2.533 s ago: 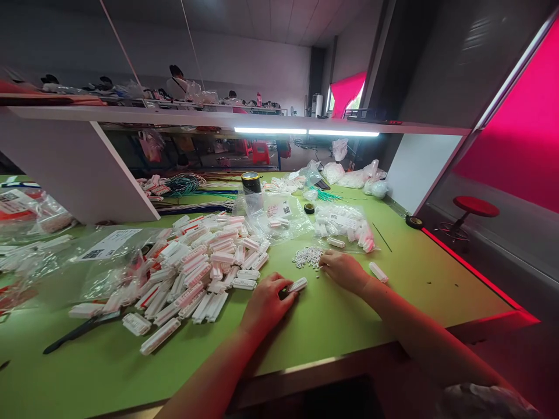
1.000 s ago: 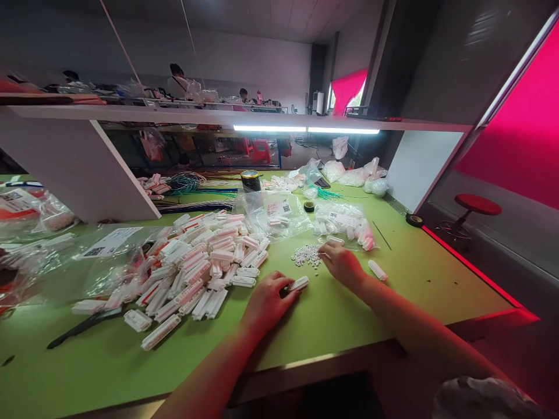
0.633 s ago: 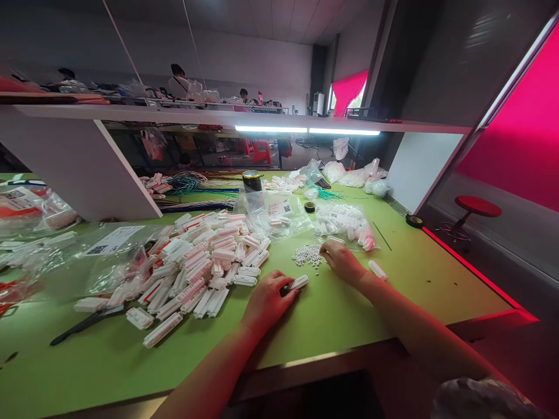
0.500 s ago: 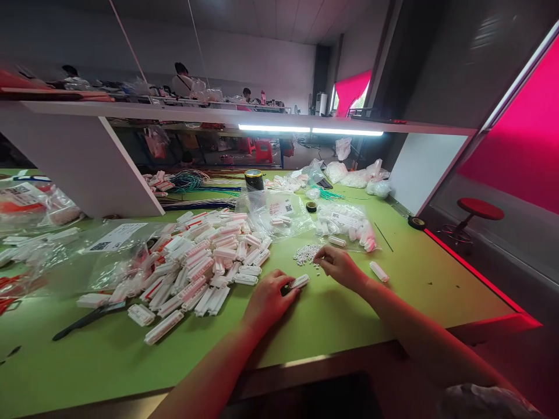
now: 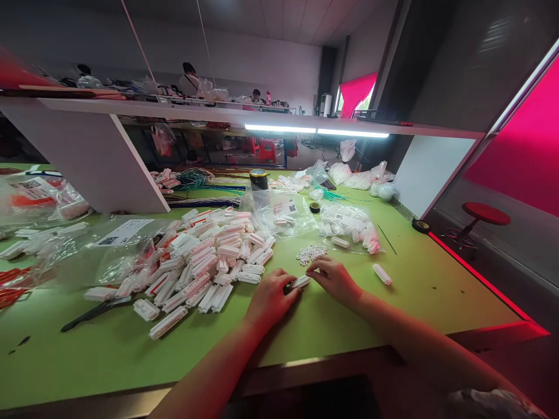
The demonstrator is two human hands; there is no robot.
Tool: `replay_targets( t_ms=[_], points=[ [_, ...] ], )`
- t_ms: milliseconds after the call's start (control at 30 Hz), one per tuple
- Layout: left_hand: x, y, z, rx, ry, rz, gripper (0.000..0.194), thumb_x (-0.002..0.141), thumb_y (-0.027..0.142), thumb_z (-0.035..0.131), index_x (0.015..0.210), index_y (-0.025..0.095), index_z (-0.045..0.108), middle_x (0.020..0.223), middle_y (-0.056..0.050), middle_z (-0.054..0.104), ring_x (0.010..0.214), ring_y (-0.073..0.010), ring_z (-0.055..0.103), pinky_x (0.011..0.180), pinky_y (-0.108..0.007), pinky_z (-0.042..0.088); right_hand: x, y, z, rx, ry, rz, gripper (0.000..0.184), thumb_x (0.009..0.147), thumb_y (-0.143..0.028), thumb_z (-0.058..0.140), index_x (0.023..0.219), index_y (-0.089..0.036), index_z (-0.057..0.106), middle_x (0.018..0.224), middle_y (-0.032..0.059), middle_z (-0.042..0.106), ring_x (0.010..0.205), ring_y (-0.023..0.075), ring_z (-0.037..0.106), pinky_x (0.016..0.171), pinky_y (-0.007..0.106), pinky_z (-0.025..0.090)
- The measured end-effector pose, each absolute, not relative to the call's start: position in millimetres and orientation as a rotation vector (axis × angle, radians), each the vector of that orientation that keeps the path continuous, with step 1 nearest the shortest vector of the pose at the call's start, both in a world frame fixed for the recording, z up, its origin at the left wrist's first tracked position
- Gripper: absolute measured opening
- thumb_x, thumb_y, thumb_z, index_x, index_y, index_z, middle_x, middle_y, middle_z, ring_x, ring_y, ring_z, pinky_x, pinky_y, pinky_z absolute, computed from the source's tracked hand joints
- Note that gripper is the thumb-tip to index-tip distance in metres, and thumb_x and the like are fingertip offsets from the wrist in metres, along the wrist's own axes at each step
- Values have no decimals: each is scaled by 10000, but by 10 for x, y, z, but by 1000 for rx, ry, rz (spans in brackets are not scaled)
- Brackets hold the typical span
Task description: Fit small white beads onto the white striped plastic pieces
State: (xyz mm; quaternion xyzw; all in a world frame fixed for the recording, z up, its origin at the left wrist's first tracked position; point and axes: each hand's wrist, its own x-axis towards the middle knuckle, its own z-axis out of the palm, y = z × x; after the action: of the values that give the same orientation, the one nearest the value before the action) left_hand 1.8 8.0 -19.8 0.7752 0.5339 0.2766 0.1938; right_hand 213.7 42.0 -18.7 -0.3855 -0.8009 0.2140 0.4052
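On the green bench (image 5: 414,302), the left hand (image 5: 271,298) pinches a block (image 5: 301,281), near centre; the right hand (image 5: 337,283) has fingertips together at its right end, contents unclear. A stray knuckle could scatter the pellets (image 5: 311,254) beyond.

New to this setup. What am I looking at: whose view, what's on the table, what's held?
No robot here: a person works bare-handed, seen by their own head-worn camera looking forward and down. The left hand grips a white plastic piece; the right hand is right at its far end, and whether it pinches anything is too small to see. On the green table lie a heap of similar white pieces, a pile of tiny white parts and clear plastic bags.
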Motion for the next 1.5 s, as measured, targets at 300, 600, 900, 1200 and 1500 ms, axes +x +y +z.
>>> replay_targets(
  t_ms=[300,600,900,1200,1500],
  points=[
    [27,77,-204,2181,1510,774,171,890,300,675,998,212,775,901,-37,668,844,-191,642,787,-296,465,2117,431,-268,-1011,-2092,516,111,944,-196,657,846,-208,708,862,29,699,827,173,664,771,273,506],
    [33,71,-180,2162,1512,762,186,888,305,682,1006,198,777,913,-46,672,864,-202,646,797,-304,464,2177,400,-172,-1016,-2336,259,192,1005,-166,551,917,-209,716,927,42,734,862,167,681,791,255,490],
    [37,78,-206,2181,1516,781,170,888,313,692,988,208,779,895,-36,676,839,-191,640,771,-294,458,2164,394,-157,-1052,-2444,-25,178,1012,-185,561,913,-200,709,886,36,728,809,152,664,753,242,451],
    [38,79,-206,2154,1519,788,165,875,315,707,981,211,778,893,-31,679,818,-180,640,758,-286,462,2178,309,-100,-908,-2649,-302,198,979,-118,503,998,-162,695,1046,94,731,850,192,642,780,321,457],
    [18,75,-162,2159,1482,762,198,887,345,669,980,208,778,902,-49,684,850,-196,645,790,-309,475,2144,220,-58,-977,-2669,-170,186,946,-135,540,985,-158,720,1020,103,729,845,210,657,781,329,491]
  ],
)
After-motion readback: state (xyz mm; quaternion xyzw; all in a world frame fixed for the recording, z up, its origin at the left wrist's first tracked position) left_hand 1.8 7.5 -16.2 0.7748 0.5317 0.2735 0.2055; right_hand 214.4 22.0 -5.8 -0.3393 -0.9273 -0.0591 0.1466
